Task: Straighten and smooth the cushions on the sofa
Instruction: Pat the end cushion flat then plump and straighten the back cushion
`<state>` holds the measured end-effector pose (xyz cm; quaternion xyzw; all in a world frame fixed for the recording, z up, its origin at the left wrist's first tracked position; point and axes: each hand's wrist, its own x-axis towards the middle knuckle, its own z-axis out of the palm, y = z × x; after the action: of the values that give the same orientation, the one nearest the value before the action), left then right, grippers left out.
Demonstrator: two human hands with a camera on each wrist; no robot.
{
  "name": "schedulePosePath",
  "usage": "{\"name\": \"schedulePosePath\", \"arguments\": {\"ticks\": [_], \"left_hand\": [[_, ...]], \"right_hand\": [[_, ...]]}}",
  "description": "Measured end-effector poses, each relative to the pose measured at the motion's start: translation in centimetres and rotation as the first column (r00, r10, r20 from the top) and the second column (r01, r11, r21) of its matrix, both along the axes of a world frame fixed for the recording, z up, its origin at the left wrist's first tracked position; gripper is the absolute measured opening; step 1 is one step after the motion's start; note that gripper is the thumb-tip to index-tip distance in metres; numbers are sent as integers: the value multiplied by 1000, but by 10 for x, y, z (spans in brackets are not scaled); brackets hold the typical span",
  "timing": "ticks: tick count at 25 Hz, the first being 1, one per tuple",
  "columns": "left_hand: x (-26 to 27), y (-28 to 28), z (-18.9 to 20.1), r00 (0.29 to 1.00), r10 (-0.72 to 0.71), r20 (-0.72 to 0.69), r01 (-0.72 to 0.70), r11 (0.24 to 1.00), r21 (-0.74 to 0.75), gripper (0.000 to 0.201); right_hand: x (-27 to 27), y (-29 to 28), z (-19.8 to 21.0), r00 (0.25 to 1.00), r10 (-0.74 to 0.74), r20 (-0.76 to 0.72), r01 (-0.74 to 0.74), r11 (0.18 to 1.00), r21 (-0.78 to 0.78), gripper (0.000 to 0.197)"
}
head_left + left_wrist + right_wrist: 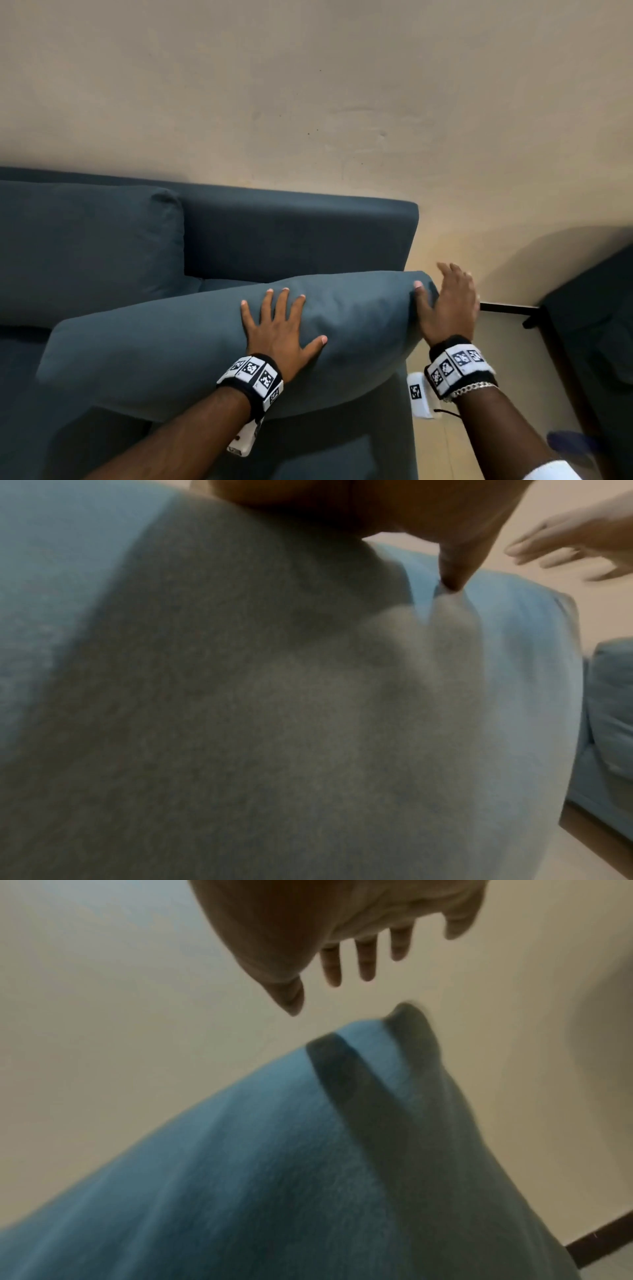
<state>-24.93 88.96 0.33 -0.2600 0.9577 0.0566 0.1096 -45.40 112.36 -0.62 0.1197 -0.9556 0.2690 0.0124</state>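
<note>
A large dark blue cushion (191,349) lies tilted across the right end of the sofa (301,236), over the seat and arm. My left hand (277,322) presses flat on its top with fingers spread; the left wrist view shows the fabric (274,696) close up under my left hand (452,569). My right hand (445,301) is at the cushion's right end, fingers straight and blurred, thumb against the corner. In the right wrist view my right hand (349,961) hovers open just above the cushion's corner (411,1020). A second blue cushion (89,246) leans upright against the sofa back at left.
A beige wall (308,85) rises behind the sofa. To the right stand a dark piece of furniture (596,325) and a thin black leg or bar (507,308) on the pale floor (496,329). The gap between sofa and furniture is narrow.
</note>
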Motion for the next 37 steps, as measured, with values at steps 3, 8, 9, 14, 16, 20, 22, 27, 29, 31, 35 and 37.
{"name": "schedulePosePath", "arguments": {"ticks": [3,8,9,14,16,20,22,27,29,31,35,37], "left_hand": [[-11,3,9,998,-65,-12,66,996,59,101],[-63,20,34,973,-148,-176,183,962,202,93],[-69,21,39,962,-130,-238,183,959,215,81],[-61,-4,92,743,35,-669,148,966,214,22],[-55,-27,125,622,123,-773,175,941,291,26],[-47,-56,213,327,271,-905,474,782,405,36],[-35,-68,238,199,410,-890,580,683,444,33],[0,-113,175,218,663,-716,547,525,652,36],[16,-128,128,300,768,-565,427,422,800,44],[29,-128,111,399,830,-390,354,253,900,66],[36,-149,131,305,757,-577,197,543,816,53],[37,-162,140,280,717,-638,205,605,770,56]], "right_hand": [[-4,2,-4,936,-117,332,211,942,-261,51],[21,-31,17,962,-120,245,216,885,-414,34],[27,-37,25,974,-100,201,180,883,-433,34],[52,-63,89,995,96,-32,-96,795,-600,35],[50,-70,129,984,141,-111,-178,694,-697,35],[58,-79,225,936,204,-286,-347,668,-658,28],[73,-85,273,879,243,-411,-451,706,-546,36],[117,-150,288,748,362,-556,-495,862,-105,47],[142,-187,227,785,477,-396,-477,873,105,54],[163,-210,163,794,564,-227,-530,825,195,59],[181,-237,162,743,607,-282,-574,795,197,64],[185,-241,207,754,616,-227,-630,777,17,59]]}}
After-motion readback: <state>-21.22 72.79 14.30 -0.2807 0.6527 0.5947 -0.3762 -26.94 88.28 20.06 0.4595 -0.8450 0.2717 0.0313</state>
